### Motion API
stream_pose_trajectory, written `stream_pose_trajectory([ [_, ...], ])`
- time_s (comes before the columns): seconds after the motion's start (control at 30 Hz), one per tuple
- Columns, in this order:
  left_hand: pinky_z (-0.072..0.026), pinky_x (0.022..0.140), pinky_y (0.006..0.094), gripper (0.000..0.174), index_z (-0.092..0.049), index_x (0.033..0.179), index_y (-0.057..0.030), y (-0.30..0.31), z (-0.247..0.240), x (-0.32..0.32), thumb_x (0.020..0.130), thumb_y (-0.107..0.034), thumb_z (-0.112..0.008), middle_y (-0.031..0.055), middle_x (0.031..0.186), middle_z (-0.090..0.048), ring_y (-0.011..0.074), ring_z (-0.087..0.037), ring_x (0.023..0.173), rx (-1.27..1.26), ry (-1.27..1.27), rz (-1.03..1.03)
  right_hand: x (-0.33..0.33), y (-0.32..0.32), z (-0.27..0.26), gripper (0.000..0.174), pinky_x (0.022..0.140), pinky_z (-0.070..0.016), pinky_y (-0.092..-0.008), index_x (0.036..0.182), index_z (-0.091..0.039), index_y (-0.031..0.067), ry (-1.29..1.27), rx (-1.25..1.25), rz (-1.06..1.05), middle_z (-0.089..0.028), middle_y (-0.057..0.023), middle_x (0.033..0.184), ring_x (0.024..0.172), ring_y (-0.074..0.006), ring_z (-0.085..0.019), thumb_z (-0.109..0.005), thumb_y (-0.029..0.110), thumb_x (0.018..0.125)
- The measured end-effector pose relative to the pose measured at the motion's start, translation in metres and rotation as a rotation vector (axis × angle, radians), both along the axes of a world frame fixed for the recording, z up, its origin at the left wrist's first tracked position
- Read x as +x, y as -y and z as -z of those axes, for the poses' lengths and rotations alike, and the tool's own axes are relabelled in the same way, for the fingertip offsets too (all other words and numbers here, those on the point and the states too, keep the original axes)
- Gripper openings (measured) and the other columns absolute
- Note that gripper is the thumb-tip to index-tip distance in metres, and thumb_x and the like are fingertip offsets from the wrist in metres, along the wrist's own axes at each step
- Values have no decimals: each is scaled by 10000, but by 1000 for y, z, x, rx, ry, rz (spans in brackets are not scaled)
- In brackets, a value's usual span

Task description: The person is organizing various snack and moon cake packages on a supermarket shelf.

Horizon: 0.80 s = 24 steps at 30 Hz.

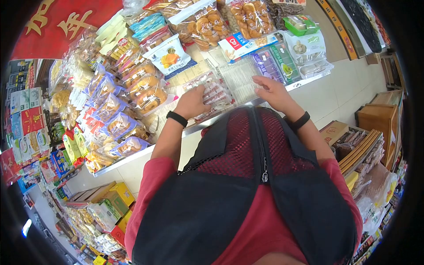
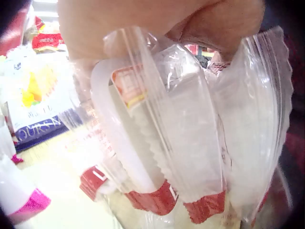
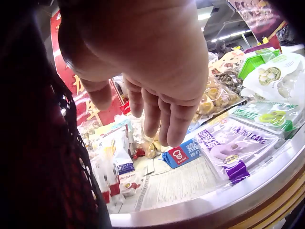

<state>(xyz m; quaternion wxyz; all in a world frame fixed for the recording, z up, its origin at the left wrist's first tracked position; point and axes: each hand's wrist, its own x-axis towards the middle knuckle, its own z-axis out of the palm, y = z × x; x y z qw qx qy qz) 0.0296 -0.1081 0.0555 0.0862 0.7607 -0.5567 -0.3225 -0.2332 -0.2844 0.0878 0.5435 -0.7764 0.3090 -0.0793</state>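
In the head view the left hand (image 1: 192, 104) lies at the left side of a row of clear packets with red and white print (image 1: 216, 92), near the table's front edge. The left wrist view shows that hand's fingers (image 2: 157, 24) over the tops of several upright clear packets (image 2: 190, 143) with red lower ends; it grips them. To the right, the right hand (image 1: 274, 93) hovers over printed paper (image 1: 240, 79), fingers extended, holding nothing. The right wrist view has its fingers (image 3: 151, 114) above a blue packet (image 3: 183, 153), with a purple cake packet (image 3: 233, 143) beside it.
Bagged pastries (image 1: 148, 95) stand in rows at the left. A white and blue bag (image 1: 169, 56) lies behind the left hand. Green (image 1: 285, 62) and purple packets sit at the right, below a green tray (image 1: 301, 25). A metal rim (image 3: 209, 205) edges the table.
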Motion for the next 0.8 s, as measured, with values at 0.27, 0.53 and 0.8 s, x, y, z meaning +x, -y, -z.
stream_pose_trajectory([
  [0.27,-478,796,413,666,-491,1171,42,29,-78,3,697,-356,-739,245,972,-624,365,-619,917,-119,-314,-46,36,14,-32,793,1073,-340,-363,1454,-334,22,87,22,-180,-451,-175,1422,1304,-272,-442,-704,325,822],
  [0.53,-439,865,331,635,-464,1246,37,83,-35,-16,802,-382,-637,158,1023,-612,208,-561,962,69,-732,269,31,21,-34,820,962,-450,-314,1464,-281,-2,17,666,-76,-558,-145,1256,1101,-182,-570,-730,185,805],
  [0.8,-486,881,330,610,-517,1290,22,52,17,51,885,-422,-616,161,1149,-626,209,-619,997,-95,-264,-378,-35,31,13,632,900,-502,-326,1377,-375,-34,347,910,298,-628,-133,1136,1020,-200,-626,-648,84,819],
])
